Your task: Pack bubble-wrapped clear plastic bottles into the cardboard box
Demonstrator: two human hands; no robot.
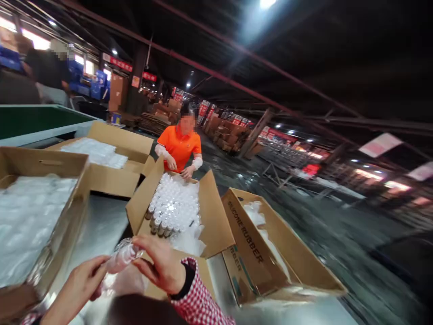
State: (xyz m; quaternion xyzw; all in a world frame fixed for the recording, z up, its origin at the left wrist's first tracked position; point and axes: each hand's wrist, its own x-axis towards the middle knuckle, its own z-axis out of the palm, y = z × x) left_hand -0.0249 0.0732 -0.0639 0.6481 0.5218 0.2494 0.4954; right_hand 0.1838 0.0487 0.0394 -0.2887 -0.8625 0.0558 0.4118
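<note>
A small clear plastic bottle (121,257) is held between both of my hands, low in the view. My right hand (162,263), in a red checked sleeve, pinches its upper end with thumb and fingers. My left hand (79,284) is closed round its lower end. Just beyond them stands an open cardboard box (216,221) packed with several upright clear bottles with pale caps (172,205) inside a plastic liner.
A person in an orange shirt (179,146) stands at the far side of that box, hands on its rim. Another open box (291,253) printed "SILICONE RUBBER" lies right. Boxes of bagged bottles (30,216) sit left on a metal table (98,225).
</note>
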